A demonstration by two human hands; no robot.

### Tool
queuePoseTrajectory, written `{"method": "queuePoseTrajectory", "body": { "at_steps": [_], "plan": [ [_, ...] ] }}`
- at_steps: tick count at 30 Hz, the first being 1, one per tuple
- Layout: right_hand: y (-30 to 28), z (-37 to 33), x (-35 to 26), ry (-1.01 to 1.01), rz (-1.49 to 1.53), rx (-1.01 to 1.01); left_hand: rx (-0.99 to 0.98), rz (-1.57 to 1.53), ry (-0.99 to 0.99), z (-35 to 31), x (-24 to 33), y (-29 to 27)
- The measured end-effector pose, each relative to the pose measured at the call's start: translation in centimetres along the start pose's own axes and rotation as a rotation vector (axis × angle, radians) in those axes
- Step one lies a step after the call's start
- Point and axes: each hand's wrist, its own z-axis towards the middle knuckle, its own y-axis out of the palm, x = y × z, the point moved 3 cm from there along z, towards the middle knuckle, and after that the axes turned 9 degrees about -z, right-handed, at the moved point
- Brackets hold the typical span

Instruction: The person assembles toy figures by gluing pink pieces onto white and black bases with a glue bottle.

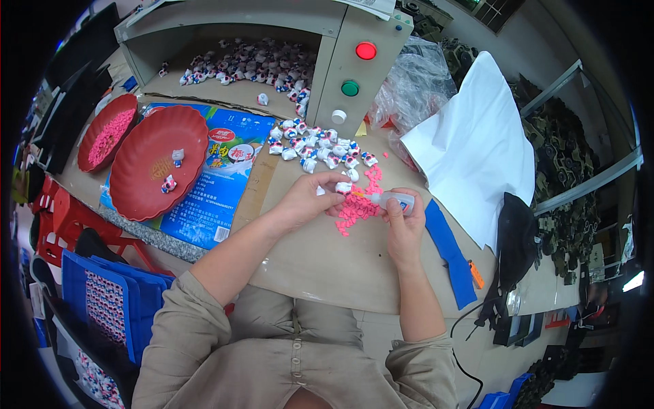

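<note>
My left hand (306,198) pinches a small white figurine (344,187) between thumb and fingertips, above the table. My right hand (407,235) is closed round a small squeeze bottle (402,200) with a pale label. The bottle lies nearly level, its thin nozzle pointing left at the figurine and close to it; I cannot tell whether they touch. Beneath both hands spreads a heap of small pink pieces (354,211). Just beyond lies a cluster of white figurines (317,146) with blue and pink markings.
A grey machine (334,75) with red and green buttons stands behind, many figurines inside. On the left, a red dish (153,194) holds two figurines beside a red bowl (85,153) of pink pieces. A blue strip (449,255) and white sheet (477,157) lie right.
</note>
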Motion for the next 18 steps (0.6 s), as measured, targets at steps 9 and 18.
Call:
{"method": "queuePoseTrajectory", "body": {
  "at_steps": [9,18],
  "plan": [
    [0.38,-0.20,-0.08,-0.101,-0.144,-0.031,-0.006,0.063,0.048,0.09,-0.25,-0.12],
    [0.44,-0.23,0.06,-0.141,-0.180,-0.057,-0.025,0.111,0.058,0.04,-0.27,-0.20]
  ]
}}
